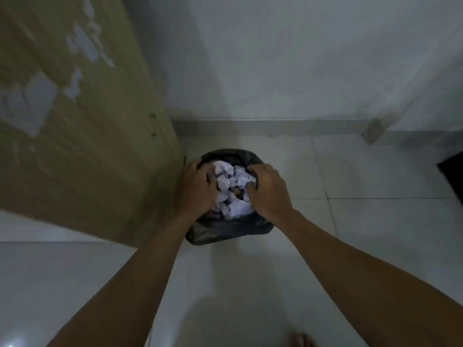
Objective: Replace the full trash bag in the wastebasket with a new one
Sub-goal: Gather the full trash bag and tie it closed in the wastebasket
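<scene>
A black trash bag [226,227] lines a small wastebasket standing on the tiled floor beside a cabinet. Crumpled white paper [229,187] fills it to the top. My left hand [196,187] rests on the bag's left rim, fingers curled over the edge into the paper. My right hand [268,189] is on the right rim, fingers bent down around the bag's edge. The wastebasket itself is hidden under the bag.
A worn wooden cabinet side [75,121] stands close on the left. A white wall with a baseboard [275,126] is just behind the basket. A dark mat corner [452,171] shows at the right edge. My bare foot [302,340] is at the bottom.
</scene>
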